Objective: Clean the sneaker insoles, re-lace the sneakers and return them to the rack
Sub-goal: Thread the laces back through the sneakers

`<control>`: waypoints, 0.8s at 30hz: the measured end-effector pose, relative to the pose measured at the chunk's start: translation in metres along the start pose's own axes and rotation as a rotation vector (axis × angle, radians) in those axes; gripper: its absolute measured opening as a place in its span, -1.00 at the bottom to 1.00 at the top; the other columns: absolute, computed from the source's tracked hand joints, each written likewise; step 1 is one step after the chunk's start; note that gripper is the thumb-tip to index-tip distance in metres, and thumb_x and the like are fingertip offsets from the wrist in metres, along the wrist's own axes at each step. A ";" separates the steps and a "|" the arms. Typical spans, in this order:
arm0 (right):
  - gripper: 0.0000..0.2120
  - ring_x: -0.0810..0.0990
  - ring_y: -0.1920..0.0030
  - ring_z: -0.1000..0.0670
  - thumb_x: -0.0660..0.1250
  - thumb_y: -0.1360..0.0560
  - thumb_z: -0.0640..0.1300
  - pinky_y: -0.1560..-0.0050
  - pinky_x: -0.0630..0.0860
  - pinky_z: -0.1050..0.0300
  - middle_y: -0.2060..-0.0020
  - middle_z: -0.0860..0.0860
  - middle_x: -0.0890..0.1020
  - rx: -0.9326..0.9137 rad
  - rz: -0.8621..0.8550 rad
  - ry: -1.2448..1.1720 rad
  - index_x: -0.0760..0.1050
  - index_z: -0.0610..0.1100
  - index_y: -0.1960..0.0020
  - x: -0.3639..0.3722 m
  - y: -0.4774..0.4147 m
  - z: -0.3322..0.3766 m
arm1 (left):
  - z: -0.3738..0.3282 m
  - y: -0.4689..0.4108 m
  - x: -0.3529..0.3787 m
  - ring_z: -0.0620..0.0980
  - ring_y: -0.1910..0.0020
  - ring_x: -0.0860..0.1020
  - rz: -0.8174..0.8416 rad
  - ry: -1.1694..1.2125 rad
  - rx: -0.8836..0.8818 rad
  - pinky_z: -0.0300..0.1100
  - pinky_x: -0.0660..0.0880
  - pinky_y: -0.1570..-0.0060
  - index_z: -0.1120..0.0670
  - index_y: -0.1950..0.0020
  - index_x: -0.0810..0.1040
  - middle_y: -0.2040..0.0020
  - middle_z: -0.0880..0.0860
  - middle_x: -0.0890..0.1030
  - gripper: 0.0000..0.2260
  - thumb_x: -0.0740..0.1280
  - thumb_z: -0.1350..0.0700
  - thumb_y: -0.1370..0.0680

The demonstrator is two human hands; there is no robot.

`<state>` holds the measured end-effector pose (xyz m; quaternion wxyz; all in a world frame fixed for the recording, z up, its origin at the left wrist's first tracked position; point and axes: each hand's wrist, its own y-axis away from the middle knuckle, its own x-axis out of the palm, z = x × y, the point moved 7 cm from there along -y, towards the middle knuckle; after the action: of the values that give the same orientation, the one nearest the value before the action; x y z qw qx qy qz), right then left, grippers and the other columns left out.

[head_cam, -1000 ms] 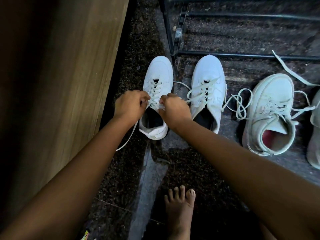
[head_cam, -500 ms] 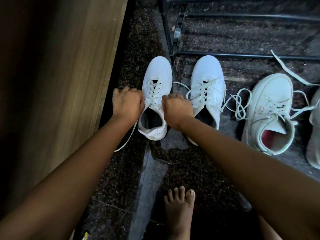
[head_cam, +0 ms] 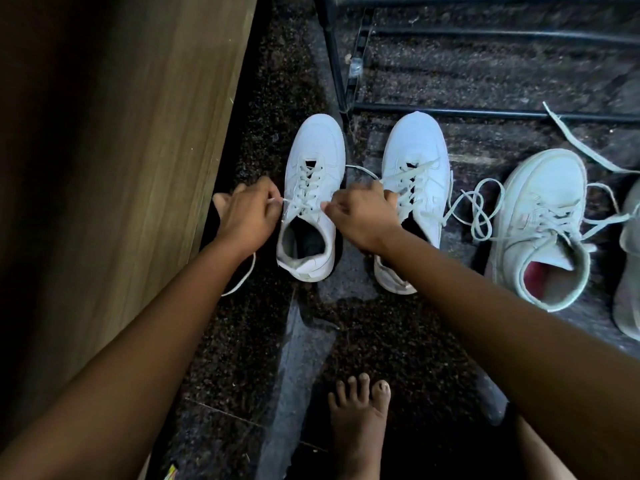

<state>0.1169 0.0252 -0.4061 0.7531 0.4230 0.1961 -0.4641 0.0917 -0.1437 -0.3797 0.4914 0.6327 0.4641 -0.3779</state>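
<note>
Wood fills the left of the frame, a tall wooden panel (head_cam: 121, 168) standing on a dark speckled floor (head_cam: 242, 341). Just right of it, in the middle of the frame, the left hand (head_cam: 247, 216) has its fingers curled and pinches one end of a white lace (head_cam: 308, 188). The rest of that end seems to trail down past the wrist onto the floor.

The lace belongs to the first sneaker (head_cam: 313, 150), a white one standing upright with its toe towards the top of the frame. It is crossed through the eyelets up to the collar. The right hand (head_cam: 363, 216), just right of the collar, pinches the other end between thumb and fingers, and the two ends run out sideways from the top eyelets. What lies inside the shoe is dark; I cannot tell whether it is an insole.

Right of that hand and partly behind it stands the second sneaker (head_cam: 415, 150), laced but slack, its ends looping loose across the floor. Further right is a third sneaker (head_cam: 540, 188), laced, untied, pink inside. A fourth shoe (head_cam: 628, 254) is cut by the right edge. The black rack (head_cam: 485, 112) crosses the top of the frame, and a loose strip (head_cam: 581, 143) lies by it. A bare foot (head_cam: 360, 420) rests at the bottom.

By my judgement, lacing of the first sneaker is nearly finished, with tightening and knotting left. The others need tying, and every shoe in view stands on the floor rather than the rack.
</note>
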 end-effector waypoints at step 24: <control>-0.77 0.59 0.12 0.22 0.19 -0.57 -0.39 0.06 0.49 0.32 -0.08 -0.28 0.49 -0.342 -0.291 -1.236 0.46 -0.35 -0.21 -0.046 0.002 0.051 | -0.051 0.023 -0.049 -0.03 0.02 0.54 -0.071 1.206 0.069 -0.28 0.44 0.03 0.08 0.13 0.46 0.03 0.10 0.59 -0.86 0.18 0.16 -0.61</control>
<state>0.0912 0.0084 -0.3446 0.7133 -0.0781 -0.1465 -0.6809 0.1004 -0.1062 -0.3155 0.1079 0.7350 0.6692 0.0167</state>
